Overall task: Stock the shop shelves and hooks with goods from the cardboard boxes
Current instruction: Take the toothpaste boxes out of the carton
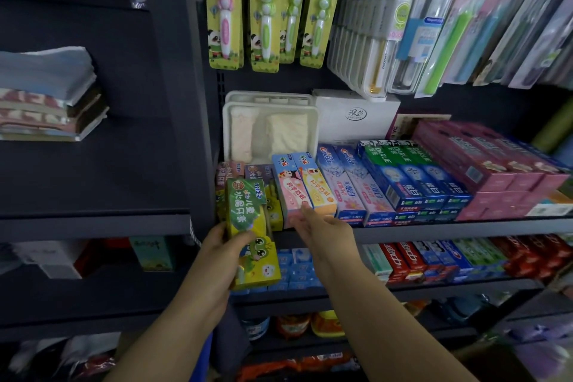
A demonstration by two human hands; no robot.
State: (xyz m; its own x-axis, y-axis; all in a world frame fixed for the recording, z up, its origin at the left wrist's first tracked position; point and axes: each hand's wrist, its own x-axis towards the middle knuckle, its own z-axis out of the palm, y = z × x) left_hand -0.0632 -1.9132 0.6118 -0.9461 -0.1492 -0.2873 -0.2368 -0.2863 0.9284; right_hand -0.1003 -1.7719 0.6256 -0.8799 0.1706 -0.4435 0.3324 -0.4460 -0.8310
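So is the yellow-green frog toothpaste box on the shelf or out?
Out: left hand grips the yellow-green frog toothpaste box before the shelf edge.

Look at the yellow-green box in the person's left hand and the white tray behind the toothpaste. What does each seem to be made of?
Yellow-green box: printed cardboard, probably glossy-coated; it shows sharp folded edges and a sheen. The left hand holds it.
White tray: looks like moulded plastic with a smooth, slightly matte finish, rounded corners and a raised rim; the exact plastic is not clear.

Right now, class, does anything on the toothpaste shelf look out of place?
Nothing is spilled or damaged. Only the yellow-green toothpaste box is off the shelf, held tilted in the left hand.
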